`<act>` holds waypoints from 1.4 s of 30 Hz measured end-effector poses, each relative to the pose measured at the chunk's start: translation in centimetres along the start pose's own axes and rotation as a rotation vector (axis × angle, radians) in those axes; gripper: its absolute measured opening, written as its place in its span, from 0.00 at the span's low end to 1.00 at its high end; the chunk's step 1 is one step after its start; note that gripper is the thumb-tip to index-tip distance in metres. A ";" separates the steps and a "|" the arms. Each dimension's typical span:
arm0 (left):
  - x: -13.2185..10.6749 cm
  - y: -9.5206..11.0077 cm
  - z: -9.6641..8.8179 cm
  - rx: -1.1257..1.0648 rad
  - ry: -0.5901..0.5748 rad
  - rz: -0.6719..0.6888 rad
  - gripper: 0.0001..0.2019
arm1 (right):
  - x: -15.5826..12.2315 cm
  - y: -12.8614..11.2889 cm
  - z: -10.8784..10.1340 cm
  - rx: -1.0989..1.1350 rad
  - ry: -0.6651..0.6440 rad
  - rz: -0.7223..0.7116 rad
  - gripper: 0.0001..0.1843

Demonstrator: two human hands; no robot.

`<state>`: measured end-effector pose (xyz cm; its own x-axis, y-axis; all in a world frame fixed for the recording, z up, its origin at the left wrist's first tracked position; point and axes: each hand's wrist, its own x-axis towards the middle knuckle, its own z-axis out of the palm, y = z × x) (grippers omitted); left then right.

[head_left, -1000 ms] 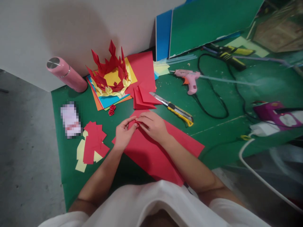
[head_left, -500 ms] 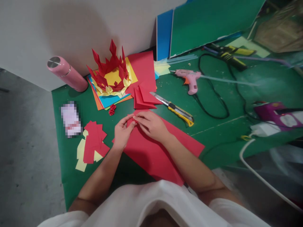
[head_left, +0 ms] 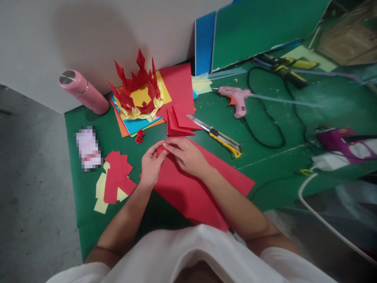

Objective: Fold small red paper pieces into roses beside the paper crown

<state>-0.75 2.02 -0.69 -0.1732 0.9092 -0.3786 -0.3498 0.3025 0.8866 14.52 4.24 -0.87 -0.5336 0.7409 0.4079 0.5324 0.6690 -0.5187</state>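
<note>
Your left hand (head_left: 150, 167) and right hand (head_left: 188, 156) both pinch a small red paper piece (head_left: 161, 151) over the far corner of the big red sheet (head_left: 191, 192), near the green table's (head_left: 265, 169) front edge. It looks featherlight, thin, and easily creased or torn; hold it lightly by its edges.

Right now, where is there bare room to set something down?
Bare green lies between the knife, the red sheet and the white cable, and this side of the paper scraps. Crowded: around the paper crown, and where left hand and right hand pinch a red fold.
</note>
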 end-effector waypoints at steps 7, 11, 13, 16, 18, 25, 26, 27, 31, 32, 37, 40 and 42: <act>0.0 -0.2 0.0 0.011 -0.001 0.025 0.22 | 0.0 0.2 0.0 -0.049 -0.002 -0.034 0.21; 0.0 -0.2 0.0 -0.002 -0.003 0.028 0.22 | 0.0 0.4 0.0 -0.061 -0.015 -0.047 0.21; 0.0 -0.2 0.0 -0.024 0.002 0.018 0.23 | 0.0 0.5 0.0 -0.056 -0.025 -0.049 0.21; 0.1 -0.1 0.0 -0.052 0.006 -0.003 0.23 | -0.1 0.5 -0.1 -0.047 -0.040 -0.041 0.22; 0.1 0.0 0.0 -0.060 0.002 -0.014 0.23 | -0.1 0.6 -0.1 -0.031 -0.052 -0.030 0.23; 0.2 -0.3 -0.3 -0.070 -0.030 0.021 0.21 | 0.0 0.3 -0.2 0.057 0.007 -0.015 0.22; 0.2 -0.4 -0.3 -0.054 -0.047 0.039 0.21 | 0.0 0.3 -0.2 0.091 0.047 -0.003 0.20; 0.1 -0.5 -0.3 -0.034 -0.064 0.061 0.22 | 0.0 0.2 -0.3 0.129 0.091 0.021 0.20; -0.1 -0.7 -0.2 0.071 -0.117 0.187 0.25 | 0.2 -0.1 -0.8 0.256 0.220 0.207 0.17; -0.2 -0.7 -0.1 0.098 -0.134 0.220 0.26 | 0.2 -0.1 -0.9 0.286 0.227 0.244 0.16; -0.4 -1.0 0.0 0.207 -0.141 0.365 0.22 | 0.5 -0.2 -0.6 0.434 0.207 0.339 0.07; -0.5 -1.3 0.0 0.213 -0.131 0.400 0.19 | 0.6 -0.3 -0.4 0.479 0.215 0.402 0.04; -0.5 -1.4 0.1 0.192 -0.134 0.400 0.18 | 0.6 -0.5 -0.4 0.505 0.213 0.449 0.05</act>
<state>-0.07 1.19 -1.74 -0.1345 0.9905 0.0299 -0.1006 -0.0436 0.9940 14.22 4.36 -0.11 -0.1665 0.9686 0.1844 0.2731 0.2250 -0.9353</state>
